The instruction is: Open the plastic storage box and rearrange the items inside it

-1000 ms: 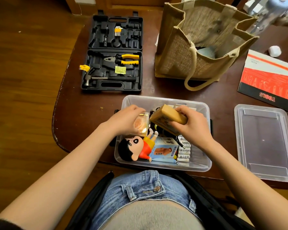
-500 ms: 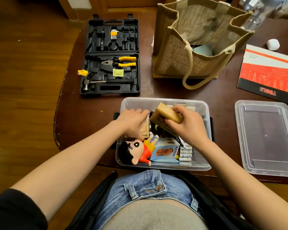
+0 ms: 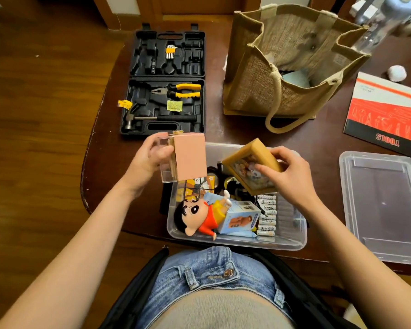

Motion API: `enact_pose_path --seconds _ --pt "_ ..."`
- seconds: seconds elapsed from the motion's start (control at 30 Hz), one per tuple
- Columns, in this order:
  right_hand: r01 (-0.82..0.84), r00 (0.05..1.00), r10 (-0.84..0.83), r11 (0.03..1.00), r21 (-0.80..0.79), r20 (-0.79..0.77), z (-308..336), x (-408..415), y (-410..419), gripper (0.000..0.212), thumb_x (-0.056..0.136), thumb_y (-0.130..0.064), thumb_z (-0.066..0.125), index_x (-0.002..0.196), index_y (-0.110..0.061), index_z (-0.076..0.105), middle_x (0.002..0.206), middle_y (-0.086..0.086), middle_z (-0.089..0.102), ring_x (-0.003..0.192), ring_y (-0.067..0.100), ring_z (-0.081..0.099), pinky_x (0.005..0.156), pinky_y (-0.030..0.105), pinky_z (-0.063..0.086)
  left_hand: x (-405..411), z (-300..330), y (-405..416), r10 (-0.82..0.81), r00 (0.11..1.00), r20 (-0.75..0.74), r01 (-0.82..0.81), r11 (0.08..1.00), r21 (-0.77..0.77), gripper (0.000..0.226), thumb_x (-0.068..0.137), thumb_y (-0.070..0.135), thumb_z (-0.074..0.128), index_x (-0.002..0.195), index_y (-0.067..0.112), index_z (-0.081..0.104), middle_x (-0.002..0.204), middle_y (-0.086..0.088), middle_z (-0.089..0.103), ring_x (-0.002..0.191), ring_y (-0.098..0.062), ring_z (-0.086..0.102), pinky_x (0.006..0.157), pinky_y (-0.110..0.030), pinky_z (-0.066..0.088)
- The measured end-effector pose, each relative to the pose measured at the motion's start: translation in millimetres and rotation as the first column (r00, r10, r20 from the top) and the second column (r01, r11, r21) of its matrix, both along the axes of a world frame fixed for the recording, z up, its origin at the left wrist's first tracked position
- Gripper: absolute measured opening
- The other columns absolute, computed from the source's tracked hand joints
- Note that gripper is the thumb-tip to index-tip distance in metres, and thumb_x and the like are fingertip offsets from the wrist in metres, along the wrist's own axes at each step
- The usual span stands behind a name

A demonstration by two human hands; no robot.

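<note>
The clear plastic storage box (image 3: pixel 292 241) sits open at the table's near edge, its lid (image 3: pixel 384 205) lying flat to the right. My left hand (image 3: pixel 150 160) holds a clear case with a pink card face (image 3: pixel 189 160) raised above the box's left rim. My right hand (image 3: pixel 287 174) grips a tan picture box (image 3: pixel 247 167), tilted over the box's middle. Inside lie a cartoon boy doll (image 3: pixel 197 216), a light blue carton (image 3: pixel 240 218), a row of batteries (image 3: pixel 267 218) and some dark items partly hidden under the tan box.
An open black tool case (image 3: pixel 166 84) with pliers and a hammer lies behind the box on the left. A jute tote bag (image 3: pixel 287 67) stands at the back centre. A red and white tools booklet (image 3: pixel 387 115) lies at the right. The table edge curves at the left.
My left hand has lifted the pink-faced clear case out of the box, up and to the left. My right hand has raised and tilted the tan box slightly.
</note>
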State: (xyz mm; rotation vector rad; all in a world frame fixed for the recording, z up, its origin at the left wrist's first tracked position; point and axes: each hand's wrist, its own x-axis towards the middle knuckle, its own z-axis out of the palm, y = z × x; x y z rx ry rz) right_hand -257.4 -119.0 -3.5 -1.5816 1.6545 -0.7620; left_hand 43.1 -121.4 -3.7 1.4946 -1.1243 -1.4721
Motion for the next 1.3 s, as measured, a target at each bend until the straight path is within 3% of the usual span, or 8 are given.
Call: enact_pose_path --seconds 0.07,0.17,0.33,0.53,0.63,0.77,0.97,1.3 --pt "-0.034 0.999 0.033 0.999 0.017 0.033 -2.5 3.8 1.3 0.026 0.076 -0.025 0.076 0.098 -0.027 0.064 0.091 -0.023 0.062 0.087 -0.007 0.057 0.070 0.007 0.044 3.9 -4.7 6.9 0.078 0.996 -0.034 -0.076 0.996 0.043 0.060 0.061 0.057 0.061 0.114 0.030 0.053 0.115 -0.001 0.062 0.103 -0.020 0.063 0.079 -0.033 0.050" --pt "-0.093 0.993 0.090 0.995 0.047 0.077 -4.9 11.0 2.1 0.026 0.075 -0.022 0.076 0.098 -0.025 0.063 0.093 -0.012 0.065 0.088 0.006 0.060 0.076 0.027 0.052 4.5 -9.6 16.3 0.182 0.981 -0.073 -0.175 0.980 0.092 0.064 0.062 0.058 0.062 0.118 0.028 0.053 0.120 -0.006 0.062 0.108 -0.028 0.061 0.087 -0.042 0.049" --pt "-0.286 0.952 0.288 0.958 0.038 -0.101 -1.1 25.7 6.2 0.025 0.072 -0.030 0.076 0.093 -0.030 0.061 0.090 -0.014 0.064 0.085 0.008 0.058 0.074 0.038 0.050 6.9 -8.9 25.8 0.244 0.963 -0.118 -0.225 0.962 0.154 0.078 0.063 0.062 0.059 0.130 0.022 0.050 0.124 -0.008 0.063 0.113 -0.029 0.060 0.094 -0.049 0.047" --pt "-0.568 0.807 0.586 0.737 0.368 0.073 0.2 37.5 3.6 0.016 0.087 -0.043 0.059 0.091 -0.028 0.065 0.078 -0.008 0.072 0.074 0.008 0.067 0.075 0.036 0.054 3.3 -4.8 35.3 0.192 0.971 -0.144 -0.169 0.973 0.155 0.084 0.064 0.062 0.056 0.135 0.017 0.048 0.125 -0.011 0.062 0.112 -0.028 0.060 0.094 -0.049 0.046" --pt "-0.503 0.830 0.553 0.799 0.331 -0.073 -17.1 50.4 0.7 0.020 0.094 -0.034 0.051 0.090 -0.022 0.067 0.067 -0.004 0.069 0.065 0.011 0.065 0.069 0.036 0.053 -1.7 -4.8 37.7 0.203 0.968 -0.145 -0.179 0.970 0.165 0.081 0.067 0.060 0.057 0.134 0.016 0.048 0.125 -0.012 0.062 0.114 -0.031 0.059 0.099 -0.053 0.043" --pt "-0.474 0.842 0.494 0.869 0.140 -0.218 -37.7 78.3 -24.9 0.018 0.095 -0.024 0.050 0.097 -0.018 0.066 0.093 -0.003 0.065 0.086 0.013 0.057 0.075 0.028 0.042 -5.3 -5.2 39.4 0.249 0.956 -0.158 -0.222 0.960 0.172 0.067 0.077 0.052 0.051 0.133 0.017 0.049 0.125 -0.012 0.062 0.112 -0.028 0.060 0.100 -0.052 0.043" --pt "-0.565 0.588 0.772 0.606 0.560 -0.241 -64.0 125.9 -60.0 0.051 0.102 -0.037 0.027 0.099 -0.003 0.064 0.106 0.017 0.064 0.096 0.030 0.056 0.075 0.029 0.034 -2.7 -6.7 45.2 0.259 0.948 -0.186 -0.231 0.960 0.157 0.068 0.080 0.055 0.046 0.134 0.014 0.046 0.121 -0.010 0.064 0.103 -0.020 0.065 0.083 -0.038 0.051" --pt "-0.489 0.642 0.725 0.638 0.594 -0.251 -72.9 133.2 -61.8 0.038 0.094 -0.027 0.039 0.061 -0.012 0.049 0.078 0.012 0.054 0.076 0.027 0.050 0.062 0.030 0.034 7.3 -13.1 50.3 0.316 0.920 -0.231 -0.289 0.947 0.141 0.048 0.085 0.052 0.042 0.120 0.023 0.056 0.106 0.003 0.070 0.097 -0.011 0.067 0.070 -0.023 0.054"
